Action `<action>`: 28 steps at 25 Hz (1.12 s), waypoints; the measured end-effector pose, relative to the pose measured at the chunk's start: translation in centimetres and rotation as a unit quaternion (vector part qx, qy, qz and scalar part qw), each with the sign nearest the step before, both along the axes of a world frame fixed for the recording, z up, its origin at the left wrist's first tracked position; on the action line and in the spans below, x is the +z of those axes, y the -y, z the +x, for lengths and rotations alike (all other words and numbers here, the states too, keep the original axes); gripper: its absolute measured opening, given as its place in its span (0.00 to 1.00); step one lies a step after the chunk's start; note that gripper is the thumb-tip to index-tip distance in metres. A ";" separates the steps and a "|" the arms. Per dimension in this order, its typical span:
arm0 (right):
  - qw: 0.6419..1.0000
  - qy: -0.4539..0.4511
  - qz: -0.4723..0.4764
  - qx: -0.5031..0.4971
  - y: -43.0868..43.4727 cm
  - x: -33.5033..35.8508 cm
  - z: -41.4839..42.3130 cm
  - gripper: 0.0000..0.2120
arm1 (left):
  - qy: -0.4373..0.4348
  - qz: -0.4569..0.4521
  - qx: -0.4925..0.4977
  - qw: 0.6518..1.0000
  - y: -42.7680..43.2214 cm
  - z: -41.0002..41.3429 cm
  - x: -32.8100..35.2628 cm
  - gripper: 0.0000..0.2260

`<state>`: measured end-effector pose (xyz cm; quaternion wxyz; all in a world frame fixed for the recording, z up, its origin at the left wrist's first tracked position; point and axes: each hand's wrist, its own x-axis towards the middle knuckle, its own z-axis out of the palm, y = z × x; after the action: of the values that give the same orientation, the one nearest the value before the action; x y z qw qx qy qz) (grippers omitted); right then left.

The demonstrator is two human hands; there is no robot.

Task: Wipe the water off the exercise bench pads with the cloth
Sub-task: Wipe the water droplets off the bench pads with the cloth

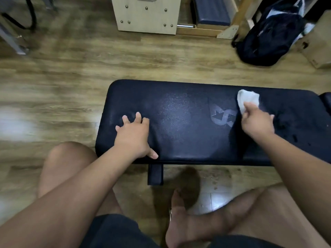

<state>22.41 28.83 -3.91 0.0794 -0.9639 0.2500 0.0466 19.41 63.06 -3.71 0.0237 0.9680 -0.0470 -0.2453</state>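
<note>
A dark navy bench pad [180, 122] lies across the middle of the view, with a faded pale logo [222, 117] right of centre. My right hand [256, 120] grips a white cloth [248, 100] against the pad's right part, the cloth sticking out past my fingers toward the far edge. My left hand [134, 135] rests on the pad's left end with fingers spread and the thumb at the near edge. A few dark wet spots [293, 138] show on the pad to the right of my right hand. The edge of a second pad [326, 101] peeks in at the far right.
The bench stands on a wooden floor, its dark leg [155, 174] below the near edge. My bare knees and a foot [180, 217] are in front of it. A black backpack [270, 33] and wooden boxes [146, 14] stand behind.
</note>
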 end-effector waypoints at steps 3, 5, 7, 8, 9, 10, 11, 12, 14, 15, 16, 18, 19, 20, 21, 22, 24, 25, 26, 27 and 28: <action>0.999 0.027 0.038 -0.027 -8.2 -1.1 2.0 0.20 | -0.015 0.011 -0.003 1.000 0.3 0.4 0.0 0.48; 0.993 0.008 0.065 0.097 -16.7 -1.6 1.8 0.21 | -0.016 0.017 -0.003 1.000 0.5 0.6 0.1 0.48; 0.950 -0.024 0.067 0.303 -22.0 -1.4 1.3 0.23 | -0.015 0.023 -0.005 1.000 0.6 0.4 0.1 0.49; 0.923 -0.028 0.074 0.376 -21.5 -1.6 2.5 0.23 | -0.017 0.020 -0.004 1.000 0.6 0.4 0.0 0.50; 0.912 -0.022 0.078 0.402 -19.1 -1.8 4.0 0.23 | -0.020 0.015 -0.002 1.000 0.5 0.5 -0.1 0.50; 0.922 -0.010 0.074 0.379 -15.8 -2.2 5.4 0.21 | -0.023 0.011 0.002 1.000 0.5 0.6 -0.1 0.50; 0.947 0.005 0.058 0.316 -11.9 -2.5 6.7 0.21 | -0.027 0.010 0.004 1.000 0.5 0.6 -0.1 0.50; 0.971 0.015 0.030 0.235 -7.6 -2.4 7.5 0.20 | -0.030 0.013 0.003 0.999 0.6 0.6 -0.1 0.51; 0.996 0.035 0.008 0.084 -1.0 -1.2 7.9 0.19 | -0.032 0.018 0.006 0.999 0.7 0.6 -0.1 0.51; 0.998 0.036 0.016 0.044 -0.2 -0.6 7.6 0.18 | -0.032 0.020 0.009 0.999 0.8 0.7 0.0 0.50; 0.999 0.036 0.026 0.026 -1.0 -0.5 7.2 0.18 | -0.033 0.023 0.011 0.999 0.9 0.7 0.0 0.49; 0.996 0.041 0.032 0.073 -5.9 -1.2 5.5 0.18 | -0.037 0.023 0.020 0.999 1.3 0.7 0.2 0.48; 0.991 0.040 0.020 0.128 -9.2 -1.9 3.7 0.21 | -0.042 0.023 0.027 0.998 1.4 0.6 0.3 0.48; 0.980 0.051 0.001 0.193 -12.4 -2.2 1.3 0.23 | -0.045 0.025 0.035 0.998 1.5 0.5 0.5 0.48; 0.964 0.067 -0.011 0.258 -14.7 -2.4 -1.2 0.26 | -0.044 0.036 0.040 0.998 1.7 0.5 0.7 0.49; 0.946 0.062 -0.010 0.318 -15.8 -2.7 -3.7 0.27 | -0.038 0.056 0.039 0.997 1.8 0.3 0.8 0.50; 0.920 0.035 0.028 0.390 -13.8 -2.9 -7.7 0.25 | -0.002 0.100 0.016 0.995 2.6 -0.9 1.1 0.49; 0.919 0.037 0.041 0.390 -11.4 -2.8 -9.3 0.24 | 0.027 0.122 -0.006 0.992 3.1 -1.9 1.2 0.47; 0.927 0.052 0.040 0.370 -8.7 -2.5 -10.5 0.23 | 0.060 0.143 -0.029 0.987 3.6 -3.1 1.3 0.44; 0.939 0.058 0.022 0.338 -5.8 -2.2 -11.4 0.23 | 0.094 0.159 -0.050 0.982 4.1 -4.1 1.5 0.41; 0.954 0.045 0.003 0.296 -2.6 -1.9 -11.8 0.23 | 0.118 0.166 -0.067 0.977 4.7 -4.9 1.7 0.38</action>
<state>10.59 31.41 -5.83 0.0757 -0.9955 -0.0504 0.0257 14.49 58.38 -2.04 -0.1591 0.9753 -0.0729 -0.1345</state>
